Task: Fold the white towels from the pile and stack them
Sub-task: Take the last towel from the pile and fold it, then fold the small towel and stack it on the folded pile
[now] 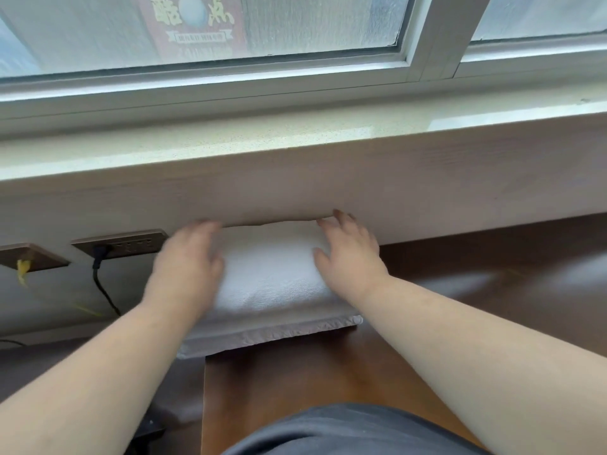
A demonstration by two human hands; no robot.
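Head view: both hands (187,257) (349,254) rest flat on folded towels (269,274).

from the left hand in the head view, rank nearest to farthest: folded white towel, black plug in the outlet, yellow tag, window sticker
1. folded white towel: under and beside the left hand, touching.
2. black plug: just left, in the wall outlet.
3. yellow tag: far left, on the other outlet.
4. window sticker: high up on the glass.

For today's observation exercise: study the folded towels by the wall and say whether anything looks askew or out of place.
One thing stands out: the bottom towel juts toward the camera past the folded towel above it, its edge rumpled, so the stack is uneven. The left hand and right hand rest open on the top towel's sides.
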